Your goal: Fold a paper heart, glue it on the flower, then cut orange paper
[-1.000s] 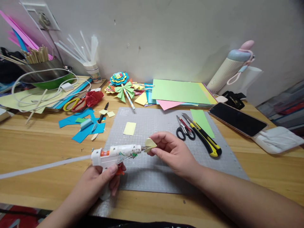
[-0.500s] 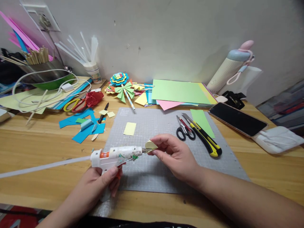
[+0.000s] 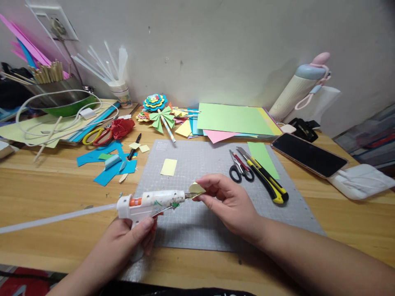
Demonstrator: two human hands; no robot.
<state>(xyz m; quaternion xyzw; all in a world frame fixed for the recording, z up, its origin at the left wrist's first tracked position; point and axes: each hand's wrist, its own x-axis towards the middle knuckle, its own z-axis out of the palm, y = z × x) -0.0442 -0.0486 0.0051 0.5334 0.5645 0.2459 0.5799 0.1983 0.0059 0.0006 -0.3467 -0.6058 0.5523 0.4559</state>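
My left hand (image 3: 135,236) is wrapped round the handle of a white hot glue gun (image 3: 160,199), and a long clear glue stick (image 3: 61,218) sticks out of its back end. The gun's metal nozzle points right and meets a small curled piece of pale yellow paper (image 3: 196,188). Thumb and fingers of my right hand (image 3: 226,201) pinch that paper at its right side. Both hands are above a grey cutting mat (image 3: 203,230). Behind the gun, a flat yellow paper rectangle (image 3: 168,167) lies on the mat.
On the mat's right lie small scissors (image 3: 241,170), a yellow-black utility knife (image 3: 268,181) and a green paper strip (image 3: 263,160). A phone (image 3: 308,154) rests farther right. Blue paper scraps (image 3: 114,164) lie left. Paper flowers (image 3: 156,105) and coloured sheets (image 3: 237,119) are along the wall.
Almost nothing differs. The red trigger of the glue gun shows less, with my left fingers drawn slightly closer to the handle; the paper stays at the nozzle.
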